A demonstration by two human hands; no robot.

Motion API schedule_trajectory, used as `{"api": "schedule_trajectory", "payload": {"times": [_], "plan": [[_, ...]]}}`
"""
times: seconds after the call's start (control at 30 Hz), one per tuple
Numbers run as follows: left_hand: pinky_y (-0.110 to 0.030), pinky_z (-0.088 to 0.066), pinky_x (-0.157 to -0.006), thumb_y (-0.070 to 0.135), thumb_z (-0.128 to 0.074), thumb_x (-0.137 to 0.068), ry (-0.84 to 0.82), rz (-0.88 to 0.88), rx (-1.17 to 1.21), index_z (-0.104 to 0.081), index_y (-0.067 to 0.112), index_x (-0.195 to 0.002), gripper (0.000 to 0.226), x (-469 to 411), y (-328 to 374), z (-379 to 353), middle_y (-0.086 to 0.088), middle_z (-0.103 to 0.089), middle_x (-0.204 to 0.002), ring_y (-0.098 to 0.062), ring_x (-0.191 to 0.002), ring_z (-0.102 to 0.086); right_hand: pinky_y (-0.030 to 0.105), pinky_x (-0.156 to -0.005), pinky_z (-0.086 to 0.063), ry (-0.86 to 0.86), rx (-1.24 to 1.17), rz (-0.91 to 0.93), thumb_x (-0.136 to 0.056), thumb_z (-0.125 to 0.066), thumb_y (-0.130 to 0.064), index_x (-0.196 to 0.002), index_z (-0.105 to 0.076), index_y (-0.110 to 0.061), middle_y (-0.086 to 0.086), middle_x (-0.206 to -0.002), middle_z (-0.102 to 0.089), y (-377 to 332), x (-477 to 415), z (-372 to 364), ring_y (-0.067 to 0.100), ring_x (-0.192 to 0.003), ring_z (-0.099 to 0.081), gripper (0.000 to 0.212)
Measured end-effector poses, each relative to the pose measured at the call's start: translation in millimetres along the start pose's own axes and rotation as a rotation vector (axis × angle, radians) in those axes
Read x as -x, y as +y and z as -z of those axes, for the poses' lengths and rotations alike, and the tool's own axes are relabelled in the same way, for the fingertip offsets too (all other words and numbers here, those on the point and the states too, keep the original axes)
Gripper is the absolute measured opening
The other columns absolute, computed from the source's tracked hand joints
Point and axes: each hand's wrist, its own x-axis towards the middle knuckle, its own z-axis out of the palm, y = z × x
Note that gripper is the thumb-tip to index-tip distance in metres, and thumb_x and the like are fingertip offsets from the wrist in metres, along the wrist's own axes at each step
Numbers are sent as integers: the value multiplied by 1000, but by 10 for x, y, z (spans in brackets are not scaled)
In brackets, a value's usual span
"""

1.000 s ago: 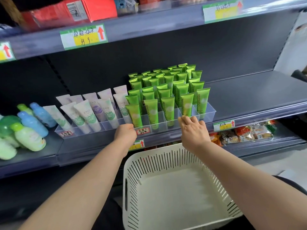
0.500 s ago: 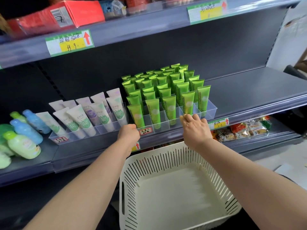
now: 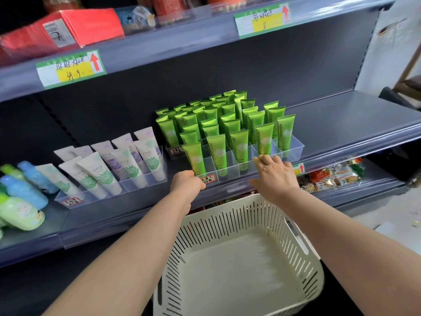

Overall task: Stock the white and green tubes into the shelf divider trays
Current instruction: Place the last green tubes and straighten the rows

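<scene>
1. The dark grey shelf spans your whole view, and its right half is bare.
2. The cream slotted basket sits between your forearms, below the shelf edge, with nothing in it.
3. The green tubes stand upright, caps down, in rows inside the clear divider tray at mid-shelf; the front row holds 5.
4. The white tubes lean back in a second clear tray just left of the green one, set at a slant to the shelf edge.
5. Your right hand reaches to the front wall of the green tray, its fingers nearly straight and spread, tips touching the wall's top edge, gripping nothing.
6. Your left hand is at the tray's front left corner, beside the small label there. Its fingers curl away from you, so you cannot tell whether they clasp the wall.
7. Blue and green bottles lie at the far left of the shelf.
8. A green and yellow price tag with a red arrow hangs on the upper shelf edge.
</scene>
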Motion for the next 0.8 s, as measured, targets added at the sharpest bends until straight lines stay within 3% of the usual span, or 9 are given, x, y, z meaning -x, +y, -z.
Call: {"api": "schedule_trajectory", "payload": {"times": [0.1,0.13,0.2,0.23,0.4,0.53,0.6,0.7,0.8], "plan": [[-47,-47,-99,-1,-67,-81,-14,0,6,-55,21,-78,25,25,64,-59,-5,-54,-103,-27,-100,-52,41,-99,-36,-1,-13,-9,-92,-43,-55,-149,-23,-18,-3,-142,-37,70,-6,8,22,-127,-36,71],[-47,-47,-100,-1,-68,-82,-19,-3,1,-61,19,-90,22,41,87,-83,-6,-55,-108,-27,-103,-52,41,-99,-36,-2,-16,-11,-92,-43,-55,-149,-22,-19,-3,-142,-37,91,-10,11,22,-127,-36,71],[-46,-47,-100,0,-68,-82,-17,0,-16,-60,9,-123,43,49,117,-133,-5,-56,-111,-28,-106,-53,41,-98,-36,-3,-16,-17,-92,-44,-55,-149,-22,-19,-4,-142,-37,136,-20,14,22,-127,-36,71],[-45,-48,-98,0,-67,-82,-17,-4,-29,-58,8,-126,46,49,131,-162,-5,-57,-108,-28,-105,-54,41,-98,-36,-4,-16,-21,-91,-45,-55,-149,-23,-19,-3,-143,-37,159,-27,14,22,-127,-36,71],[-39,-49,-83,0,-65,-82,-41,-33,-49,-60,11,-106,27,73,215,-316,-5,-61,-99,-25,-93,-55,42,-100,-36,-5,-24,-46,-91,-47,-55,-148,-24,-20,-3,-143,-37,307,-67,15,23,-129,-36,71],[-30,-40,-70,2,-64,-84,-58,-56,-27,-59,9,-110,27,73,260,-440,-5,-60,-100,-19,-82,-50,44,-101,-36,-16,-33,-60,-90,-48,-54,-149,-24,-20,-2,-144,-36,416,-101,20,24,-129,-35,72],[-30,-37,-71,2,-63,-85,-66,-68,-22,-57,9,-108,25,75,277,-488,-4,-58,-99,-16,-79,-49,43,-101,-35,-17,-33,-65,-91,-48,-54,-149,-22,-20,-3,-145,-34,458,-110,22,23,-129,-34,72],[-30,-39,-81,3,-64,-85,-84,-68,30,-54,10,-124,40,79,278,-540,-2,-60,-117,-20,-99,-55,43,-102,-35,-16,-30,-63,-91,-47,-53,-150,-22,-20,-3,-146,-33,495,-113,27,23,-130,-34,72],[-32,-43,-80,5,-65,-84,-86,-80,-17,-53,14,-121,41,91,243,-587,-5,-62,-116,-22,-100,-57,43,-102,-35,-15,-18,-60,-91,-47,-53,-150,-20,-20,-3,-146,-33,500,-106,26,23,-129,-34,73]]}}
